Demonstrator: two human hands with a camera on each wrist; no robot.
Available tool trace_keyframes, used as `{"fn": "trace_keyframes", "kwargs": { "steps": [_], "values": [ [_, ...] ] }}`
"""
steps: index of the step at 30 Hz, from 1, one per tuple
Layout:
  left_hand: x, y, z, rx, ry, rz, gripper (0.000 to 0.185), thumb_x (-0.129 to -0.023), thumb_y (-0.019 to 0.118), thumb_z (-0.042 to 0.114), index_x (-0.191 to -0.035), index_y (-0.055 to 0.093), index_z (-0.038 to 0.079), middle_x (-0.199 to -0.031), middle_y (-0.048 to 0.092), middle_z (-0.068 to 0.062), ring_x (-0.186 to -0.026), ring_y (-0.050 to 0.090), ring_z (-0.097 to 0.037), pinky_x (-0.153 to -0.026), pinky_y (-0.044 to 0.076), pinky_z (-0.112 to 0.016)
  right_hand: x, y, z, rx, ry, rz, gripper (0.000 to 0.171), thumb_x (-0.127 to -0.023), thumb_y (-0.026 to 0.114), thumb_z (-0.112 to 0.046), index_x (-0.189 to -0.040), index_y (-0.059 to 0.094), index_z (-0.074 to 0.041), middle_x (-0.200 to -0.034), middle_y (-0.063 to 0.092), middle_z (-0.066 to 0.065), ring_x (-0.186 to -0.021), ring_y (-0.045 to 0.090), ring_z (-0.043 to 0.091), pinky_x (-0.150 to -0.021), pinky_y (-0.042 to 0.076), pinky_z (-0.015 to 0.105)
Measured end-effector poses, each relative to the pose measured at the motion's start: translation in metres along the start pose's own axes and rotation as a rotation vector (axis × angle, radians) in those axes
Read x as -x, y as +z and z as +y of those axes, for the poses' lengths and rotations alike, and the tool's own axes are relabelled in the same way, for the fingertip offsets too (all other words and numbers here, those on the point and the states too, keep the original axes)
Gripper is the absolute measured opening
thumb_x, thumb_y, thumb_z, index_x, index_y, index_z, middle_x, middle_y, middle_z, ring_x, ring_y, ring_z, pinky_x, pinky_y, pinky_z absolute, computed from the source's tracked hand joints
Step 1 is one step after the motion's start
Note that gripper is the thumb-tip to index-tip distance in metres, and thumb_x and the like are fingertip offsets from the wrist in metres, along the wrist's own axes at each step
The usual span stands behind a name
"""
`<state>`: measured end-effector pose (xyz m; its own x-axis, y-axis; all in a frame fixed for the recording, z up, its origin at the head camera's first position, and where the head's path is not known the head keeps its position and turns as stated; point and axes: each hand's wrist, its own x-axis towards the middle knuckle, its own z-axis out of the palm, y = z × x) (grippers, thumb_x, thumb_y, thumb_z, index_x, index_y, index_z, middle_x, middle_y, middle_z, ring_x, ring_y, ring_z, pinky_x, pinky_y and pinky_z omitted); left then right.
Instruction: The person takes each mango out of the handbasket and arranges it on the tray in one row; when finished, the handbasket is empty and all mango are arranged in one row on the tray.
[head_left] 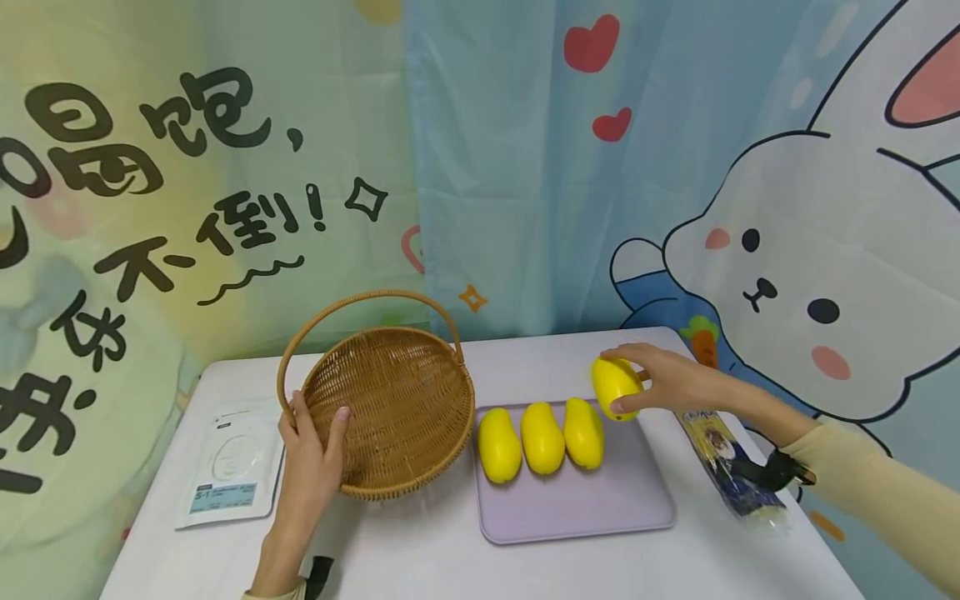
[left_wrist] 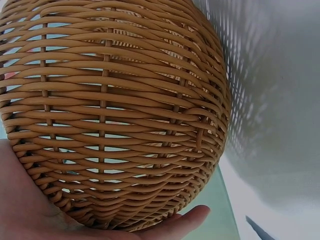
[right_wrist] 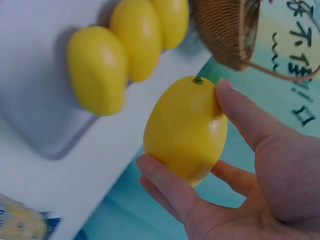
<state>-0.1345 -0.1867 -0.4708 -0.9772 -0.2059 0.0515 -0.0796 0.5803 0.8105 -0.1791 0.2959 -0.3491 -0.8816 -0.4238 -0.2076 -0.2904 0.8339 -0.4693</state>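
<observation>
My left hand grips the left side of a brown wicker basket with a hoop handle. The basket is tilted, its opening turned toward the head camera. In the left wrist view, its woven outside rests against the palm and fingers. My right hand pinches a yellow mango between thumb and fingers, over the far right corner of a light purple tray. The right wrist view shows this mango's green stem end. Three similar mangoes lie side by side along the tray's back left.
A white sealed packet lies on the white table, left of the basket. A clear, printed packet lies right of the tray, partly under the right forearm. Behind the table hangs a printed curtain.
</observation>
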Motion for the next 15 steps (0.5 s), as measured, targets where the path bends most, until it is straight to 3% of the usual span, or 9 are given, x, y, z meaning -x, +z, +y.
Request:
{"fn": "trace_keyframes", "kwargs": {
  "steps": [8, 15],
  "values": [
    [0.000, 0.001, -0.001, 0.007, 0.006, 0.002, 0.090, -0.104, 0.038, 0.060, -0.162, -0.013, 0.014, -0.166, -0.005, -0.028, -0.149, 0.020, -0.053, -0.118, 0.025, -0.066, 0.007, 0.039, 0.050, -0.065, -0.006, 0.011, 0.078, -0.089, 0.079, -0.037, -0.147, 0.046, 0.002, -0.146, 0.048, 0.027, -0.124, 0.052, 0.040, -0.099, 0.054, 0.055],
    [-0.001, 0.001, -0.001, -0.006, 0.002, 0.000, 0.090, -0.104, 0.038, 0.060, -0.162, -0.013, 0.013, -0.166, -0.004, -0.028, -0.148, 0.022, -0.054, -0.118, 0.026, -0.065, 0.006, 0.068, 0.067, -0.065, 0.018, 0.025, 0.077, -0.088, 0.080, -0.035, -0.147, 0.047, 0.001, -0.150, 0.043, 0.031, -0.129, 0.048, 0.048, -0.100, 0.050, 0.061]
  ]
}}
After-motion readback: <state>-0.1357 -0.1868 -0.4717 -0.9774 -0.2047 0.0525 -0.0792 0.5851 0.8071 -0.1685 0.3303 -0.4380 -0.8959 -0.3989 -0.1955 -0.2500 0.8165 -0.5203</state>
